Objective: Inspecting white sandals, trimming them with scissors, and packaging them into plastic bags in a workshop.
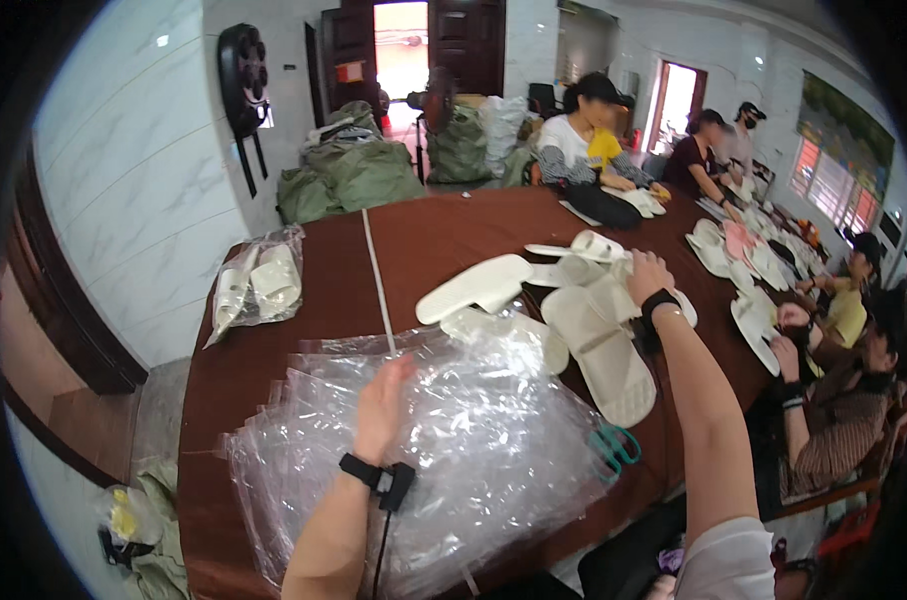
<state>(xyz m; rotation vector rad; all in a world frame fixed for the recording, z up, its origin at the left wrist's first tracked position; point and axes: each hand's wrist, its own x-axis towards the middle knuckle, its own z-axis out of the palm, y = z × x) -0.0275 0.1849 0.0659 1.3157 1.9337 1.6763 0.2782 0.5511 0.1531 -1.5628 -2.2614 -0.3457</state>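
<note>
My left hand (382, 408) is over a thick stack of clear plastic bags (474, 460), its fingers stretched out and holding nothing. Off to the right, my right hand (652, 279) reaches into a loose pile of cream slippers, with its fingers curled over a slipper (604, 345) at the pile's right side. Its fingertips are partly hidden. Another cream slipper (479, 287) lies tilted on the pile's left side, and one more rests partly on the bags. Both wrists wear black bands; the left one carries a small black box with a cable.
A bagged pair of slippers (259, 280) lies on the left of the brown-covered table (324, 250). Teal-handled scissors (614, 452) sit at the bags' right edge. Several people handle slippers along the far and right sides. Green sacks (364, 175) stand beyond the table.
</note>
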